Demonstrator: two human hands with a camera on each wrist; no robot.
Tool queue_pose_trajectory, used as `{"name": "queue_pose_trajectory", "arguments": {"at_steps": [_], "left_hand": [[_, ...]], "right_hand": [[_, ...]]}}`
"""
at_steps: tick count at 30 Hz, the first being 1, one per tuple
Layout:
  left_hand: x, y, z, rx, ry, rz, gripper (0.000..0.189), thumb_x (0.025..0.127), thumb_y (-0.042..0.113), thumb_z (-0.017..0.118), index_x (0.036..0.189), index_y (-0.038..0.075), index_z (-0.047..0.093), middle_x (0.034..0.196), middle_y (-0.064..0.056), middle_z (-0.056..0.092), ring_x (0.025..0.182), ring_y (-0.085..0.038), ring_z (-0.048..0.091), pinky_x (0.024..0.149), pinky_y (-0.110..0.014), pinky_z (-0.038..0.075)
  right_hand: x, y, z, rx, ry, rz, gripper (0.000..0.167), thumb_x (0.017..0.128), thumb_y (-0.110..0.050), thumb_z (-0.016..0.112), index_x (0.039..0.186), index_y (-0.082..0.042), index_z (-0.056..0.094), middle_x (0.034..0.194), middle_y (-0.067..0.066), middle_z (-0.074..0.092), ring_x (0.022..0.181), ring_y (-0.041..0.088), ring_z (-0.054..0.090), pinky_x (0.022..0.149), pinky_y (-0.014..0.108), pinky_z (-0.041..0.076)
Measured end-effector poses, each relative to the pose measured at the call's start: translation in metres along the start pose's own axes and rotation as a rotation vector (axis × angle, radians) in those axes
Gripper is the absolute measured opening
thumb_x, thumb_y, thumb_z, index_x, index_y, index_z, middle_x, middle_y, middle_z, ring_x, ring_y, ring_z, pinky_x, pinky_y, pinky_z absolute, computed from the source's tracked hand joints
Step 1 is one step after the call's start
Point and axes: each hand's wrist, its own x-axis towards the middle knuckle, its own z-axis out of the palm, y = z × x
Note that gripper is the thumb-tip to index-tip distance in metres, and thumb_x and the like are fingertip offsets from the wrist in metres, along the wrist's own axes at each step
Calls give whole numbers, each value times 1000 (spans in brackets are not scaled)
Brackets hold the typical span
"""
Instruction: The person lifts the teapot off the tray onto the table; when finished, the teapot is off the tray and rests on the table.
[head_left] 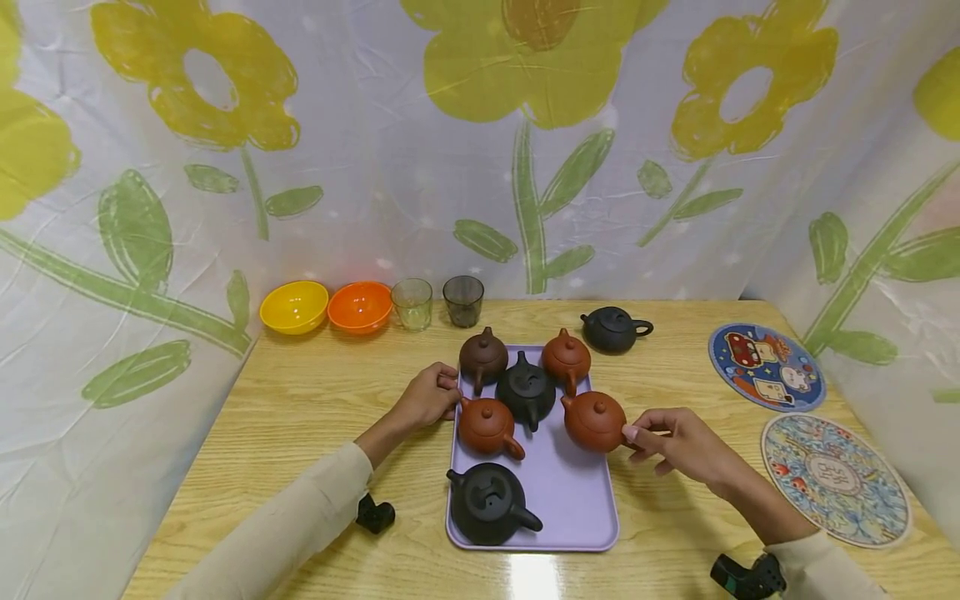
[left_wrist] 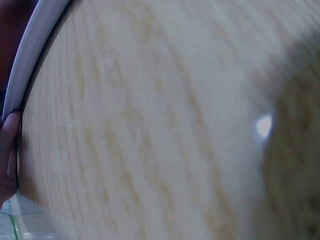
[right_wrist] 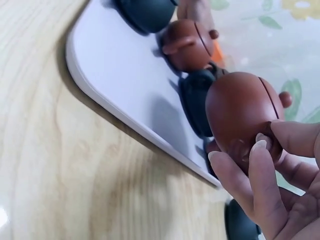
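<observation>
My right hand (head_left: 678, 442) pinches the handle of a reddish-brown clay teapot (head_left: 596, 422), holding it over the right side of a lilac tray (head_left: 573, 508). In the right wrist view the teapot (right_wrist: 240, 102) hangs above the tray's edge, a shadow below it. At the tray's left rim, my left hand (head_left: 429, 396) grips the edge with bent fingers. On the tray stand a dark brown teapot (head_left: 483, 360), a black teapot (head_left: 527, 392), two more reddish-brown teapots, one at the back right (head_left: 566, 360) and one at the left (head_left: 487, 429), and a larger black teapot (head_left: 487, 508) at the front.
Behind the tray, a black teapot (head_left: 611, 331) stands on the wooden table. Yellow (head_left: 295, 308) and orange (head_left: 361, 308) bowls and two glasses, one green (head_left: 412, 304) and one grey (head_left: 463, 302), line the back. Two round mats (head_left: 767, 367) lie at the right.
</observation>
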Motion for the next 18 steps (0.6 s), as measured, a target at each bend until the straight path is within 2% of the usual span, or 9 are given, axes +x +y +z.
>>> {"name": "queue_pose_trajectory", "arguments": {"at_steps": [6,13,18], "left_hand": [[0,-1,-1,4,1,8,34,91,-2,60,125,-5,54,105,-17,60,70,-16,61,57,-29,60],[1,-1,-1,-1,-4,5,35,92,-2,60,126,-4,54,105,-16,60,71,-16,62,58,-30,61],[1,-1,-1,-9,-2,9,34,92,-2,60,126,-5,54,105,-16,60,72,-16,62,59,-31,61]], "right_hand": [[4,-1,-10,-18,36,11,33,101,-25,62,106,7,67,110,22,69,92,27,71,69,36,60],[11,-1,-22,-29,60,25,34,100,-26,62,107,7,67,109,19,69,92,20,68,72,37,60],[16,2,-31,-25,62,30,35,100,-27,62,107,7,66,109,17,70,94,20,68,75,41,61]]}}
